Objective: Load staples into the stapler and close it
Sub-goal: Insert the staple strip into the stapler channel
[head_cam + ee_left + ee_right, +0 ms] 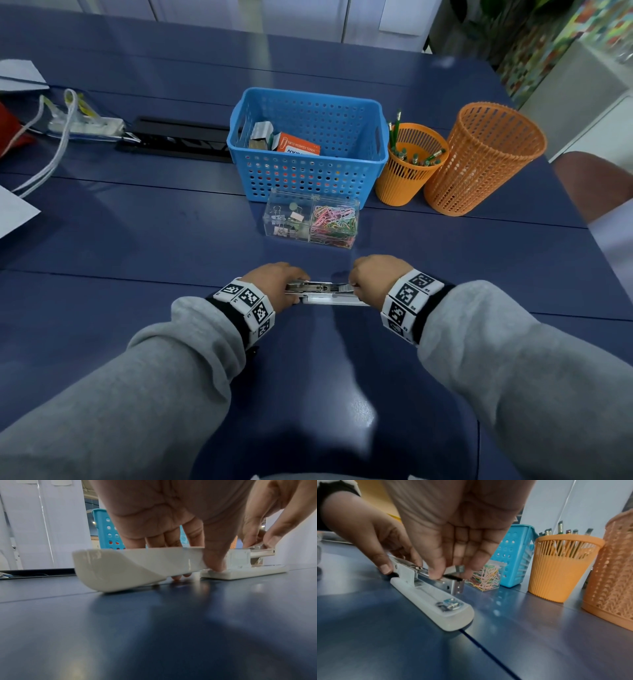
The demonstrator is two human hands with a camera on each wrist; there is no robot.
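A white stapler [329,295] lies opened flat on the blue table, its cover [128,565] swung back to the left and its metal magazine [443,584] bare above the base [440,601]. My left hand [291,287] grips the stapler at the hinge end, thumb [214,561] on the near side and fingers behind. My right hand [450,574] pinches a short silver strip of staples [456,569] just over the front end of the magazine. Whether the strip sits in the channel I cannot tell.
Behind the stapler stands a clear box of paper clips [311,219], then a blue basket [308,178] holding an orange staple box [298,145]. An orange pencil cup [407,174] and a taller orange cup [479,161] are at the right. A power strip [85,125] lies far left.
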